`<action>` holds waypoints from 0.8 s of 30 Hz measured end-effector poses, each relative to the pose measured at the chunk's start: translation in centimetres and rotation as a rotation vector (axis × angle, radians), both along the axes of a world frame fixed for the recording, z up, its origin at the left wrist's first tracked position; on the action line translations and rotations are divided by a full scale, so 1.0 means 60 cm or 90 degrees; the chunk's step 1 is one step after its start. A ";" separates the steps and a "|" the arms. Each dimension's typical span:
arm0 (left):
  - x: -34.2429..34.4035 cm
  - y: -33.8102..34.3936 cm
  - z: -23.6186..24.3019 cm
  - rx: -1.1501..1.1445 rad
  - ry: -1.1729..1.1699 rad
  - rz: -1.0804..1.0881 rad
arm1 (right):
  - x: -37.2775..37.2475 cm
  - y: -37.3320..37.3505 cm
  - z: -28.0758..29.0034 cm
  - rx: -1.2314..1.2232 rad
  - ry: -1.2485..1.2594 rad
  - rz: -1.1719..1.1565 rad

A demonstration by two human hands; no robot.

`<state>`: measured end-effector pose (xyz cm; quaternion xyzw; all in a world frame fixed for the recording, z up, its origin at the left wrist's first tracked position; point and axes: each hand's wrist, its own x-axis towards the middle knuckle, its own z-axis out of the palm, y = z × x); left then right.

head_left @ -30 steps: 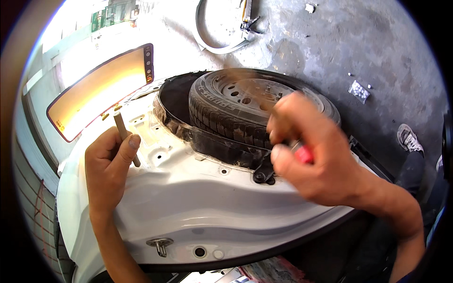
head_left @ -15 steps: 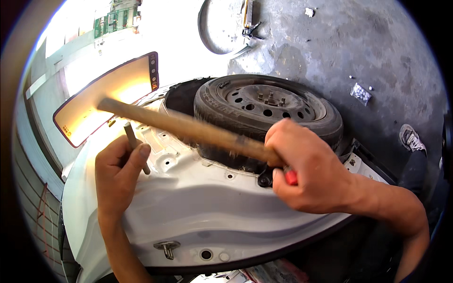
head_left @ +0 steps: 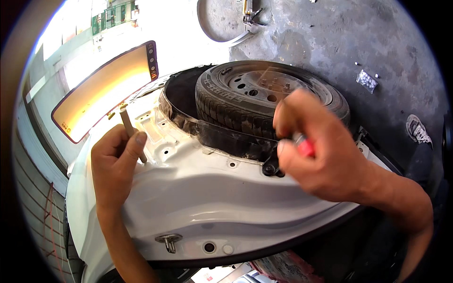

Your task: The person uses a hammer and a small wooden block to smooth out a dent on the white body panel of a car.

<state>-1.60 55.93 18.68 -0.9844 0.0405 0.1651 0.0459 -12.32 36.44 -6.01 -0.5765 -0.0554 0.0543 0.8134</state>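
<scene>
My left hand (head_left: 113, 162) pinches a short grey metal rod (head_left: 126, 120) between thumb and fingers. The rod tilts, and its lower tip comes down at the white car body panel (head_left: 198, 188); whether it touches cannot be made out. Up and to the right, my right hand (head_left: 325, 146) is closed in a fist around a long wooden stick, with a red end (head_left: 306, 147) showing by the thumb. Motion smears the stick over the wheel, so its far end is unclear. A wheel with a black tyre (head_left: 231, 111) lies flat beyond the panel, beside the right hand.
A light panel with a glowing face (head_left: 106, 89) stands at the left. A metal latch loop (head_left: 169, 242) sticks out of the near panel. On the grey floor (head_left: 325, 42) lie a small clear bag of white pieces (head_left: 367, 81) and a curved strip (head_left: 203, 23). A shoe (head_left: 418, 129) shows at the right.
The stick in my right hand has swung up from pointing left across the panel to a blur over the wheel. My right hand rose slightly. The left hand keeps its rod, shifted slightly in view.
</scene>
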 end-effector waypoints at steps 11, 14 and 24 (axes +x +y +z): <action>0.003 0.011 0.005 0.042 -0.029 -0.038 | 0.001 0.006 -0.016 -0.084 -0.092 -0.007; 0.007 -0.001 0.003 0.057 -0.061 -0.006 | 0.011 0.002 -0.008 0.070 0.024 -0.119; -0.002 0.003 0.003 -0.020 -0.053 0.024 | 0.011 -0.003 -0.001 0.083 0.078 -0.086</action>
